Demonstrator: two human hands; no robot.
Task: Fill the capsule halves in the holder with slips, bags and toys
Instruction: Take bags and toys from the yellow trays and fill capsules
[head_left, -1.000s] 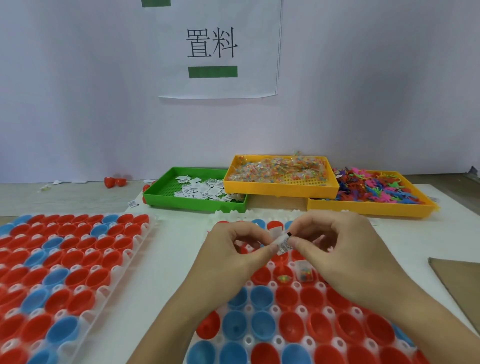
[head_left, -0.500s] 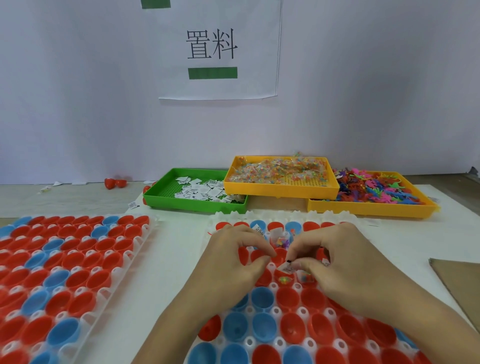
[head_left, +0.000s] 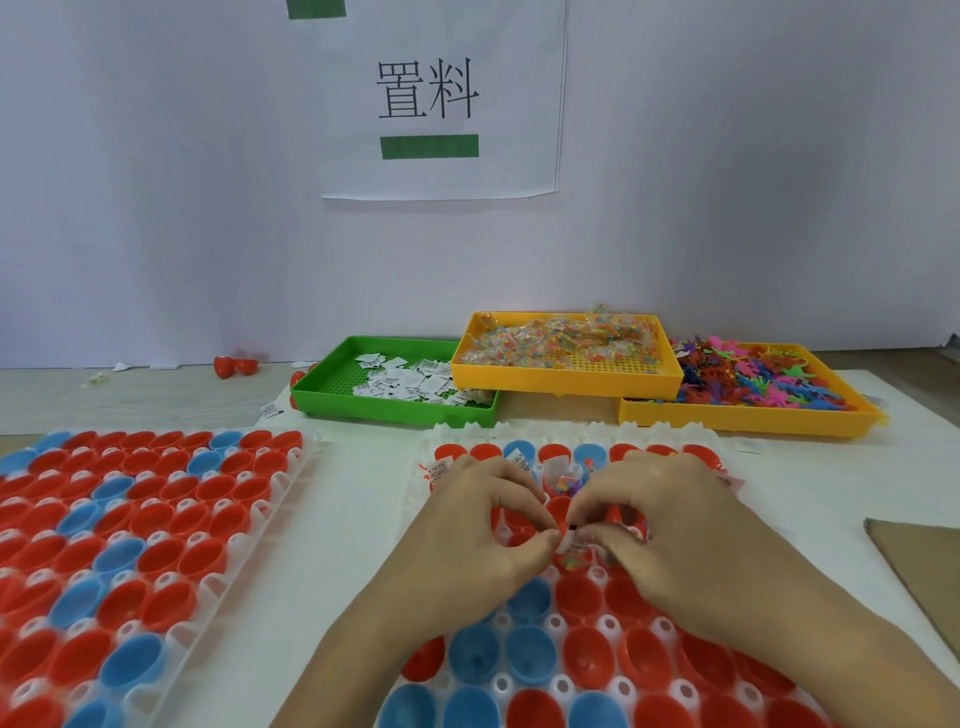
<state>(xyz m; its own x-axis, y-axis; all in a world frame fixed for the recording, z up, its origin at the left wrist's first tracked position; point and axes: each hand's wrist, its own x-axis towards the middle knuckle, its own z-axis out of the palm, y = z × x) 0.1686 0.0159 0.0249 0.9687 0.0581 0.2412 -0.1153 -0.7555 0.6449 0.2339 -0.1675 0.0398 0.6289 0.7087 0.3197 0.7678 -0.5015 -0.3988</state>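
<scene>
Both hands are over the middle of the white holder (head_left: 587, 434) that sits at the near edge of the worktop (head_left: 363, 493), right of centre. The left hand (head_left: 483, 525) and the right hand (head_left: 660, 519) meet fingertip to fingertip, and together they pinch one small printed slip (head_left: 571, 538) between thumbs and forefingers. The slip is held just above a red capsule half; whether it touches that half cannot be told.

The holder carries rows of open capsule halves (head_left: 587, 660), red and blue. Those in the rows beyond the hands, toward the far edge, already hold slips and small coloured items. Those in the near rows, in front of the wrists, show bare interiors.

A second holder (head_left: 291, 499) lies at the near left of the worktop, well apart from the hands, also set with red and blue halves.

Along the far edge stand three supply trays. The green tray (head_left: 332, 400) holds loose white slips. The raised yellow tray (head_left: 566, 376) holds clear bags with coloured contents. The lower yellow tray (head_left: 748, 418) on the right holds a heap of coloured toys.

A cardboard sheet (head_left: 924, 571) lies at the right edge. A paper sign (head_left: 441, 98) with printed characters and a green bar hangs on the wall behind.
</scene>
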